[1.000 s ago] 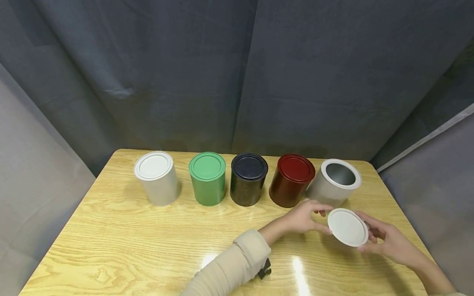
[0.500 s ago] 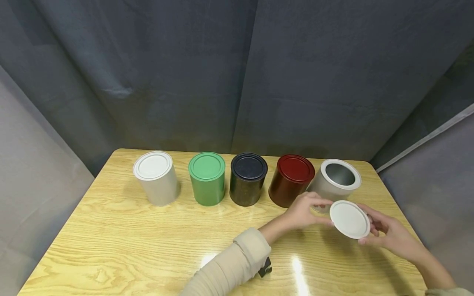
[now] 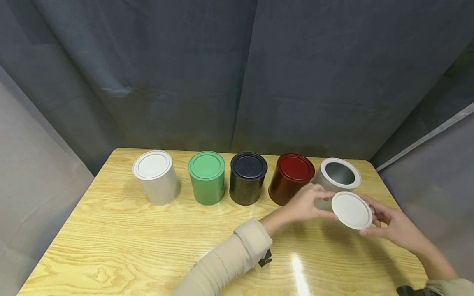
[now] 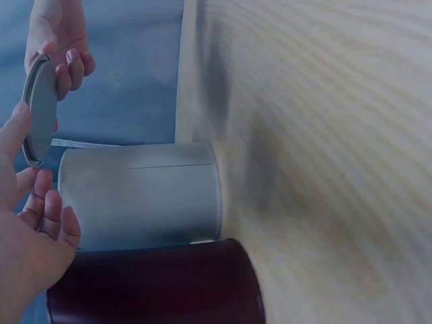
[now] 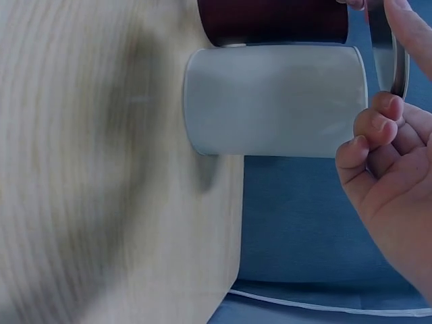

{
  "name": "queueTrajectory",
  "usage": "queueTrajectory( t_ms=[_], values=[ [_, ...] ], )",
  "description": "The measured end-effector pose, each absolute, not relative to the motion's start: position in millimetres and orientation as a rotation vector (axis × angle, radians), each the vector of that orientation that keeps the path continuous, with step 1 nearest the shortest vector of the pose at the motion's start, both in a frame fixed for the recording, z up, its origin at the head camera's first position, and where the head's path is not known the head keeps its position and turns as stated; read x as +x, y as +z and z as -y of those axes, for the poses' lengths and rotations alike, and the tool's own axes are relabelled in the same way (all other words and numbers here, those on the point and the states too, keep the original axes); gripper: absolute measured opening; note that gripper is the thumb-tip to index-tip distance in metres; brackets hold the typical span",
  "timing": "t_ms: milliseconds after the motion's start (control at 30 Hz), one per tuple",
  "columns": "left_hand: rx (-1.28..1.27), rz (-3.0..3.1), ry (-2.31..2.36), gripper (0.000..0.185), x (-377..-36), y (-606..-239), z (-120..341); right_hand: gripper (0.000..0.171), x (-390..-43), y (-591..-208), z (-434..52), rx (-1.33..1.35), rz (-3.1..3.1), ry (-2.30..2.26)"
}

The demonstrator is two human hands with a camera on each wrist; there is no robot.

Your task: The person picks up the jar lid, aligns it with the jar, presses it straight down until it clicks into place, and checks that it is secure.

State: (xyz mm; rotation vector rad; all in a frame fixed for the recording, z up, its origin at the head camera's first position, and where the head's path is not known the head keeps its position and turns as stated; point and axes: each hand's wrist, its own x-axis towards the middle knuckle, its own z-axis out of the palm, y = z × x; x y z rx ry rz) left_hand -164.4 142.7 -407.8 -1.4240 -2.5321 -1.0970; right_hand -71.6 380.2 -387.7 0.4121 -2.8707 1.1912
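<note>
Both hands hold a round white paint can lid between them, raised over the table and tilted. My left hand pinches its left edge with thumb and fingertips. At the opposite edge, my right hand grips it between thumb and curled fingers. The lid's edge-on side and underside show in the left wrist view. Just behind the lid stands a whitish-grey can with an open top and a white rim, its front partly covered by the lid and left hand. Its side fills the middle of the right wrist view.
Left of the open can, a dark red can, a black can, a green can and a white can stand lidded in a row. They sit along the back of the wooden table, before a dark curtain.
The two hands have carried the lid away from the person, up to the front of the open can, and slightly to the right. The cans stand where they were.
</note>
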Motion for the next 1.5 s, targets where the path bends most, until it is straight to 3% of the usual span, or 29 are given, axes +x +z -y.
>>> queueTrajectory(
  t_ms=[333,733,1133,1500],
  values=[
    [-1.4,2.593,-1.018,0.063,-172,-388,-145,0.079,-87,-382,-384,0.526,2.771,1.233],
    [-1.402,2.558,-0.945,0.061,-184,-368,-149,0.079,-103,-366,-386,0.482,2.783,1.186],
    [-1.412,2.59,-0.844,0.052,-209,-363,-154,0.074,-134,-358,-388,0.518,2.801,1.138],
    [-1.348,2.675,-0.876,0.061,-224,-362,-159,0.069,-154,-354,-392,0.495,2.854,1.238]
  ],
)
